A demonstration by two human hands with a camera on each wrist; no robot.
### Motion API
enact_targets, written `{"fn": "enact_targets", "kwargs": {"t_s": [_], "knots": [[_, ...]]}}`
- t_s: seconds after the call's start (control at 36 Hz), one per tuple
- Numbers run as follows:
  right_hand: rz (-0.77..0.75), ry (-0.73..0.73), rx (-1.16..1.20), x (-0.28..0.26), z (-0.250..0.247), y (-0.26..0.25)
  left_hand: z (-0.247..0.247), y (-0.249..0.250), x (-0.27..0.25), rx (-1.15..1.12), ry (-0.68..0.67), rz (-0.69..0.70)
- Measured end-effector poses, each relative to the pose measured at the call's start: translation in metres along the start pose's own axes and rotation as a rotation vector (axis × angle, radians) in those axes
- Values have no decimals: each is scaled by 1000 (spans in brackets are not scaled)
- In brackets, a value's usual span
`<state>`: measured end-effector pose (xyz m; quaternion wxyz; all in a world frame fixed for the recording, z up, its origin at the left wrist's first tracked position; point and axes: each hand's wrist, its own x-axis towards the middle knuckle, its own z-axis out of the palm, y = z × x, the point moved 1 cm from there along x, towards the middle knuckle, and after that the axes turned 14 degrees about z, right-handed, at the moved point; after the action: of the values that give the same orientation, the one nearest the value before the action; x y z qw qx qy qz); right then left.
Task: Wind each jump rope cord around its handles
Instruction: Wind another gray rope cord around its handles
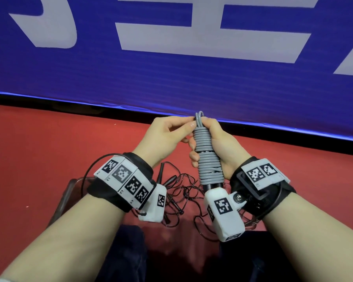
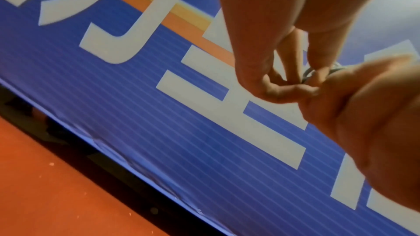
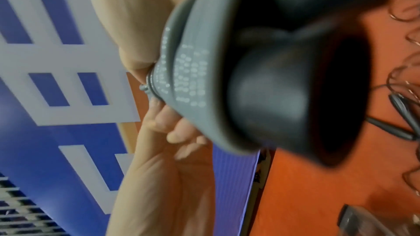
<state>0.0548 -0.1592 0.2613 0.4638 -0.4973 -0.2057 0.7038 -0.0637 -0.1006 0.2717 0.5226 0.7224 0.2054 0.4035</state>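
In the head view, a grey jump rope cord [image 1: 207,157] is wound in tight coils around two black handles held side by side; their butt ends [image 3: 284,96] fill the right wrist view. My right hand [image 1: 214,139] grips this bundle upright, fingers curled round the coils. My left hand [image 1: 189,123] pinches the cord's short end loop [image 1: 199,117] at the top of the bundle, thumb against fingertips. The left wrist view shows that pinch on the grey loop [image 2: 310,75]. Thin black jump ropes [image 1: 179,192] lie tangled on the red floor below my hands.
A blue banner [image 1: 171,78] with large white characters stands upright just beyond my hands. The red floor [image 1: 39,149] runs left and right. A clear plastic object [image 1: 68,192] lies by my left wrist. My dark trouser legs [image 1: 130,251] are at the bottom.
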Motion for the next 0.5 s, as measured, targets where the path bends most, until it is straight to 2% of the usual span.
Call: {"fn": "enact_targets", "kwargs": {"t_s": [0.17,0.36,0.5], "knots": [[42,67,-258,-5,-7,-2,-3,-2,-2,3,-47,-52],[-50,108,-366,-5,-8,2,1,-8,-1,114,-37,-89],[-40,139,-399,-2,-9,4,1,-11,-4,228,-12,-120]]}}
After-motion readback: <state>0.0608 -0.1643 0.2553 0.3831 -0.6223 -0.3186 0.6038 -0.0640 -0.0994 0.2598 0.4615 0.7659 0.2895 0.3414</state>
